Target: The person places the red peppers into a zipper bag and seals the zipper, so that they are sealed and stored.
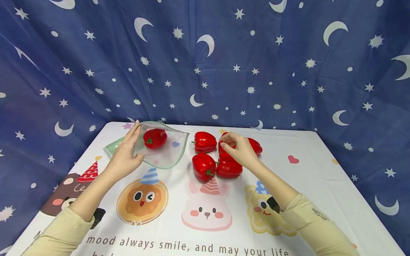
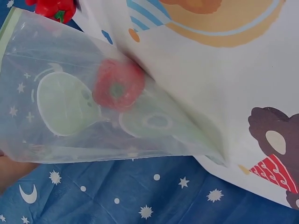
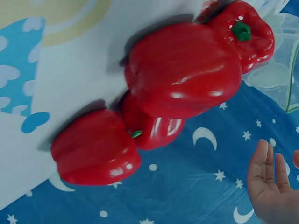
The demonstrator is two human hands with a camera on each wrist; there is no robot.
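In the head view, my left hand [image 1: 126, 154] lies against a clear zip bag [image 1: 169, 156] with a green-tinted base. Its fingers are straight and the thumb is spread apart; the left wrist view shows little of this hand. The bag's mouth gapes toward the right. Inside rests a red bell pepper [image 1: 155, 138], seen through the plastic [image 2: 119, 86] in the left wrist view. My right hand [image 1: 238, 149] hovers over a cluster of red bell peppers, its fingers bent downward. From the right wrist view, this hand [image 3: 273, 186] is apart from the nearest pepper [image 3: 182, 70] and holds nothing.
Left of the right hand are a rear pepper [image 1: 205, 142] and a front pepper [image 1: 204, 166]; others lie beneath and behind the hand. A white tablecloth [image 1: 307, 185] with cartoon prints covers the table. A blue moon-and-star curtain [image 1: 230, 99] stands along its back edge.
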